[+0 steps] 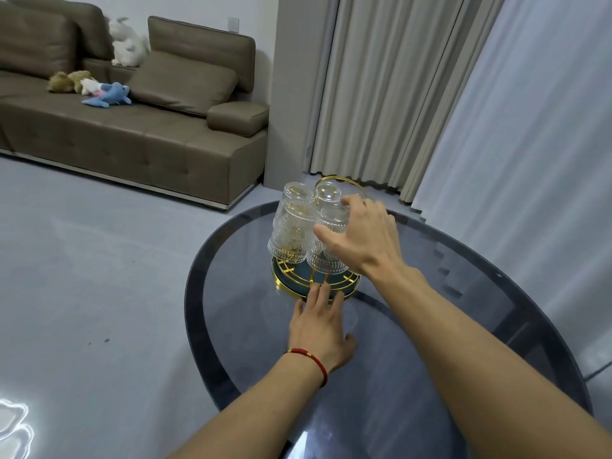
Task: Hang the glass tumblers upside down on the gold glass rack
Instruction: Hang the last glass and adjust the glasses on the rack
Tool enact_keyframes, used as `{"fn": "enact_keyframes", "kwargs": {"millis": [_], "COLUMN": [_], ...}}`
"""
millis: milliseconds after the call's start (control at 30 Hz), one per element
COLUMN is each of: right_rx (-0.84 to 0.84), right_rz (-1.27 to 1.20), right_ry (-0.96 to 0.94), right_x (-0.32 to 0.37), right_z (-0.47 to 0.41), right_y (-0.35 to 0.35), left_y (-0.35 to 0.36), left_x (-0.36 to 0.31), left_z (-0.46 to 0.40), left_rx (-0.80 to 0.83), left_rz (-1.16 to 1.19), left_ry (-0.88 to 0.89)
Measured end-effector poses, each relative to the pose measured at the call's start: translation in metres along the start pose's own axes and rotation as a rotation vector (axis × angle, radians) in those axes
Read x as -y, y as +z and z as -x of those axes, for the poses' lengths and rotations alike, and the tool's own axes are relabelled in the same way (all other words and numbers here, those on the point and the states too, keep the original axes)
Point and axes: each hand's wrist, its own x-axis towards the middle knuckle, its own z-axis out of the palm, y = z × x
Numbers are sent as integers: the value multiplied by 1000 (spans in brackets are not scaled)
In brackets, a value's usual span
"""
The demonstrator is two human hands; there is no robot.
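On rack [314, 283] — tumbler [326, 250] under rt hand [364, 236].

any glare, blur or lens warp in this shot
Head view: a bright white glare patch burns out the floor at lower left; the round smoked-glass table and curtains bow from wide-angle distortion; the clear embossed glass tumblers on the gold wire rack look slightly soft; lighting is flat, shadows faint.

No readable text, labels, brands or numbers anywhere in the head view. The embossed glass tumblers [291, 233] carry only a relief pattern, no lettering. The gold glass rack [314, 281] and glass table [430, 326] show no markings either.
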Motion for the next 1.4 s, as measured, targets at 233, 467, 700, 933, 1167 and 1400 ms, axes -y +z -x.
{"fn": "enact_keyframes", "kwargs": {"millis": [233,467,700,933,1167,1400], "right_rx": [-47,-6,-223,-54,-67,-35], "right_rz": [183,283,-235,-451,-438,-382], "right_ry": [-78,-118,71,118,51,30], "right_x": [-7,-12,-43,-75,-71,-95], "right_z": [3,3,20,34,14,14], "right_y": [18,19,11,17,20,4], "left_y": [2,7,9,16,17,16], "left_x": [0,0,1,6,6,6], "left_z": [-1,0,-2,2,1,2], "left_rx": [-2,-56,-127,-98,-77,-71], "left_rz": [-10,-27,2,-50,-64,-79], "left_ry": [3,-9,-11,-35,-52,-44]}}
